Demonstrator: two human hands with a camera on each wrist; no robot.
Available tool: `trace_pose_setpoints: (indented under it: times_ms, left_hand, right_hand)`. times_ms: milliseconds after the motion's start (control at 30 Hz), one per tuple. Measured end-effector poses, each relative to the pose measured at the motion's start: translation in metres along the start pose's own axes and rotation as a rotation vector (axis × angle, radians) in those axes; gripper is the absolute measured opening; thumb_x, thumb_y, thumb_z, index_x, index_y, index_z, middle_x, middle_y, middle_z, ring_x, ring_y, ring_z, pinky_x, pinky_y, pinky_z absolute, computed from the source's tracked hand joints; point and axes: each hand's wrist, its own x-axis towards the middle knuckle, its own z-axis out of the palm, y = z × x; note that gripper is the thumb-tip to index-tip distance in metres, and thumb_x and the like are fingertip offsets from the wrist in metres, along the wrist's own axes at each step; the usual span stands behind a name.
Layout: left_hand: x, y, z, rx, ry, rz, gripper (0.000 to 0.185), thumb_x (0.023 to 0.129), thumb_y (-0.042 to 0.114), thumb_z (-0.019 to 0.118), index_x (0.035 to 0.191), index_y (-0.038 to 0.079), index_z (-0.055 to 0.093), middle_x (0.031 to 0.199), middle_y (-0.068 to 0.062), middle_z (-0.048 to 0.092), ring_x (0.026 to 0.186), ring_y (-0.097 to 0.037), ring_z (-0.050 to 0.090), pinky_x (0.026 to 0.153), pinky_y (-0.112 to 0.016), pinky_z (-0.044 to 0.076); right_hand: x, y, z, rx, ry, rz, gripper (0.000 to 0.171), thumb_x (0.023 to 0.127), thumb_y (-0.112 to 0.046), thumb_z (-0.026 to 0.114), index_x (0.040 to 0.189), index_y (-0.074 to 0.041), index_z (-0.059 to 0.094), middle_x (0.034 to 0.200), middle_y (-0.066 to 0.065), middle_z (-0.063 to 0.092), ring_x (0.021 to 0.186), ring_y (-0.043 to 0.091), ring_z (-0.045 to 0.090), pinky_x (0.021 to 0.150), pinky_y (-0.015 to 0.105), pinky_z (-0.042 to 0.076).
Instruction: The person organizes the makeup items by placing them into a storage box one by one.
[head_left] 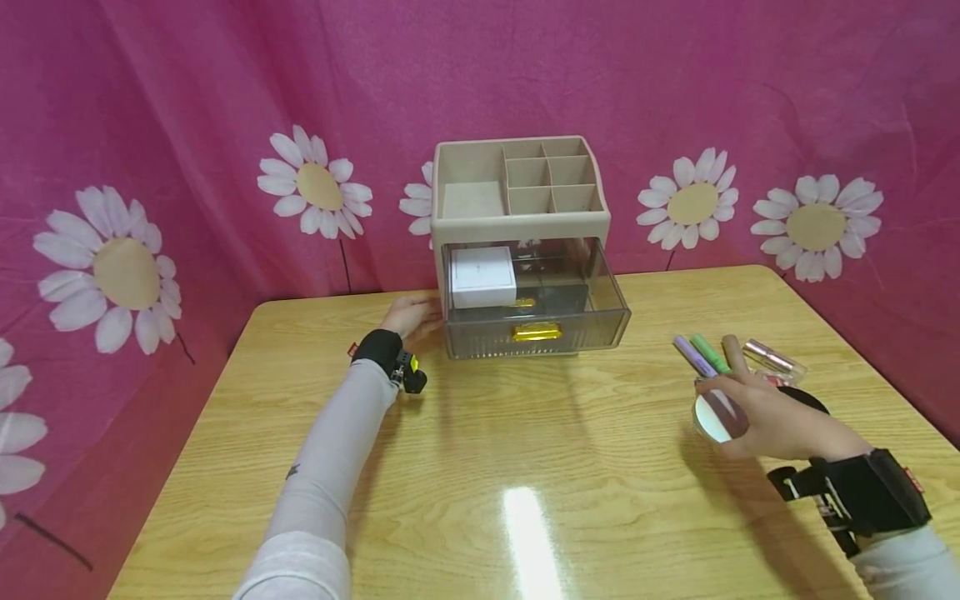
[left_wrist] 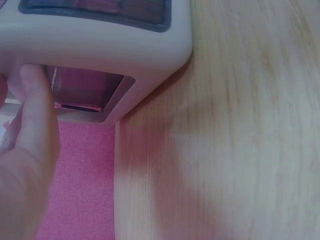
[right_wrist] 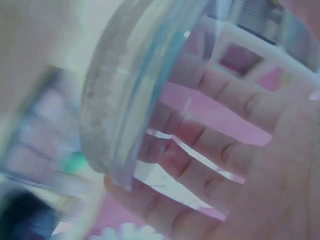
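A beige desktop organizer stands at the back of the table, its smoky clear upper drawer pulled out. Inside that drawer lies a white box. My left hand rests against the organizer's left side; in the left wrist view its fingers touch the frame by a side opening, and some fingertips are hidden. Over the right of the table, my right hand grips a round, shallow compact-like case with a shiny face and clear rim. Blurred, the case shows edge-on in the right wrist view.
Beyond the right hand lie a purple tube, a green tube, a brown tube and a pink lipstick-like tube. A black item shows partly behind the hand. A pink flowered curtain hangs behind the table.
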Motion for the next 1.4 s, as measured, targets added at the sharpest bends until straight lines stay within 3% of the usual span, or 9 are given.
trace_pose_setpoints:
  times_ms: [167,300,467,533,667,733,933,1167,1400]
  left_hand:
    - [0.003,-0.003,0.0,-0.028,0.002,0.014,0.039,0.093,0.001,0.049,0.131,-0.006,0.044,0.122,-0.019,0.053,0.102,-0.022,0.057,0.091,-0.031,0.049]
    - [0.0,-0.002,0.002,-0.024,0.002,0.025,0.039,0.093,-0.001,0.047,0.131,-0.007,0.043,0.119,-0.019,0.055,0.099,-0.02,0.058,0.091,-0.03,0.049]
    - [-0.008,0.004,0.004,-0.017,0.007,0.024,0.04,0.093,-0.001,0.046,0.132,-0.007,0.042,0.123,-0.021,0.052,0.105,-0.023,0.056,0.095,-0.032,0.046]
    - [-0.005,0.002,0.003,-0.014,0.002,0.021,0.04,0.093,0.0,0.047,0.132,-0.006,0.042,0.125,-0.021,0.051,0.106,-0.023,0.055,0.095,-0.032,0.046]
    - [0.016,-0.008,-0.004,-0.05,0.007,0.004,0.039,0.092,0.001,0.05,0.131,-0.004,0.045,0.123,-0.02,0.053,0.106,-0.024,0.056,0.09,-0.031,0.049]
    - [0.02,-0.01,-0.004,-0.058,0.008,0.0,0.04,0.093,0.001,0.049,0.131,-0.005,0.044,0.122,-0.02,0.053,0.105,-0.024,0.056,0.09,-0.031,0.049]
    - [-0.002,0.0,0.0,-0.027,-0.011,0.02,0.041,0.094,0.001,0.046,0.133,-0.008,0.039,0.122,-0.021,0.053,0.107,-0.025,0.056,0.092,-0.032,0.048]
    - [-0.02,0.01,0.008,-0.011,0.02,-0.011,0.042,0.095,0.001,0.044,0.135,-0.005,0.037,0.132,-0.022,0.045,0.117,-0.028,0.048,0.098,-0.032,0.043]
    - [-0.025,0.013,0.011,-0.055,0.022,-0.01,0.041,0.094,-0.001,0.043,0.135,-0.007,0.037,0.133,-0.025,0.042,0.121,-0.032,0.043,0.103,-0.036,0.038]
  right_hand:
    - [0.018,-0.015,-0.039,-0.098,0.09,-0.075,0.068,0.054,-0.021,0.086,0.111,-0.008,0.053,0.107,0.016,0.048,0.089,0.026,0.046,0.064,0.034,0.047]
    - [0.034,-0.029,-0.07,-0.104,0.131,-0.15,0.069,0.053,-0.015,0.086,0.112,-0.008,0.053,0.103,0.011,0.049,0.084,0.018,0.045,0.059,0.024,0.044]
    - [0.055,-0.052,-0.107,-0.113,0.072,-0.149,0.071,0.058,-0.017,0.085,0.119,-0.005,0.051,0.11,0.012,0.048,0.088,0.02,0.045,0.065,0.032,0.045]
    - [0.062,-0.061,-0.119,-0.133,0.051,-0.138,0.073,0.06,-0.02,0.085,0.122,-0.004,0.05,0.112,0.011,0.047,0.088,0.02,0.045,0.065,0.034,0.044]
    - [0.079,-0.076,-0.137,-0.151,0.045,-0.185,0.072,0.061,-0.018,0.084,0.123,-0.005,0.049,0.111,0.009,0.047,0.082,0.016,0.044,0.062,0.03,0.043]
    - [0.088,-0.081,-0.143,-0.152,0.049,-0.237,0.072,0.061,-0.015,0.084,0.123,-0.004,0.049,0.112,0.011,0.046,0.083,0.016,0.043,0.062,0.028,0.042]
    - [0.112,-0.099,-0.154,-0.173,0.024,-0.347,0.067,0.062,-0.015,0.082,0.12,-0.004,0.051,0.106,0.008,0.049,0.085,0.016,0.04,0.065,0.03,0.038]
    - [0.132,-0.123,-0.163,-0.187,-0.082,-0.311,0.062,0.069,-0.024,0.078,0.124,-0.01,0.05,0.11,0.008,0.049,0.078,0.016,0.045,0.059,0.028,0.042]
    - [0.158,-0.137,-0.163,-0.133,-0.185,-0.339,0.057,0.072,-0.017,0.073,0.122,-0.004,0.05,0.11,0.013,0.047,0.084,0.02,0.046,0.068,0.031,0.044]
